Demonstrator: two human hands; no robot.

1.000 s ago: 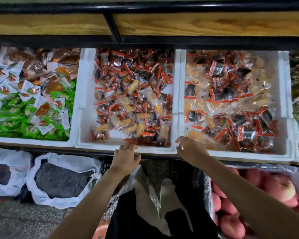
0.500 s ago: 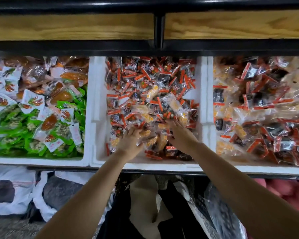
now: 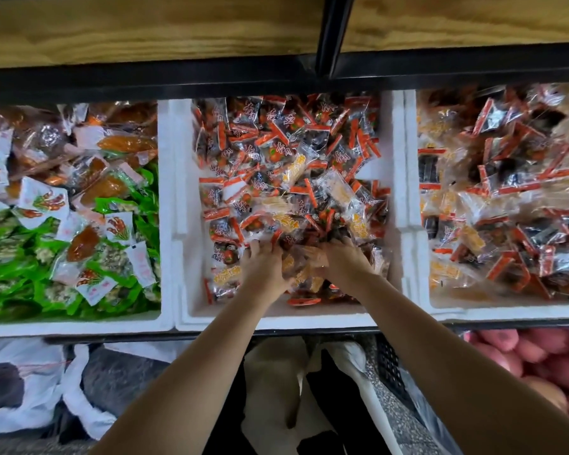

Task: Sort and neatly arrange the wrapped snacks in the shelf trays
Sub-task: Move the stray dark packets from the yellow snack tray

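Note:
The middle white foam tray (image 3: 181,274) holds a loose heap of wrapped snacks (image 3: 286,165), clear packets with orange-red ends and dark or yellow contents. Both of my hands lie palm down on the near part of that heap, close together. My left hand (image 3: 262,266) rests on the packets left of centre, with its fingertips sunk among them. My right hand (image 3: 345,262) rests beside it, and a few yellow packets (image 3: 304,269) are bunched between the two hands. How the fingertips lie is hidden by the packets.
The left tray (image 3: 69,326) holds green, white and brown packets. The right tray (image 3: 506,311) holds similar clear orange-edged packets. A wooden shelf board on a black metal frame (image 3: 332,34) hangs above. Below are white sacks (image 3: 76,395), a black crate and pink fruit (image 3: 539,362).
My hands left the tray's front rim, reached into the middle tray's heap and drew closer together. The view shifted, so the middle tray now sits at the centre.

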